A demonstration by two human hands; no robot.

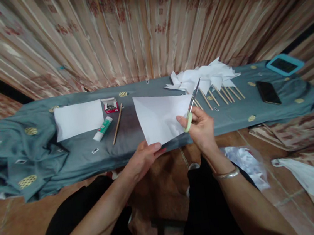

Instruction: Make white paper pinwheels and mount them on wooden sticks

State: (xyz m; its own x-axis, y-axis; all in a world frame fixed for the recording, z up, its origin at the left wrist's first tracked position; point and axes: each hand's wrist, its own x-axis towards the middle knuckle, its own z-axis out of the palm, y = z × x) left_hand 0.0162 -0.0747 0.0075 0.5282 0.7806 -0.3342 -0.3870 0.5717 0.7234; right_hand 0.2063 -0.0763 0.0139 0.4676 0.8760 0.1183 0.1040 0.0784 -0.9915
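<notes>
My left hand pinches the lower left edge of a white sheet of paper, thumb on top, holding it above the cloth. In my right hand is a pair of scissors with light green handles, blades pointing up and away along the paper's right edge. Whether the blades are parted is hard to make out. Left of the paper lie a wooden stick, a green and white glue stick, a small red box with tiny metal pieces, and another white sheet.
A pile of white paper pinwheels on wooden sticks lies at the back right. Farther right are a dark phone and a blue-framed device. Plastic bags sit on the floor at the right. A pleated curtain hangs behind the cloth-covered surface.
</notes>
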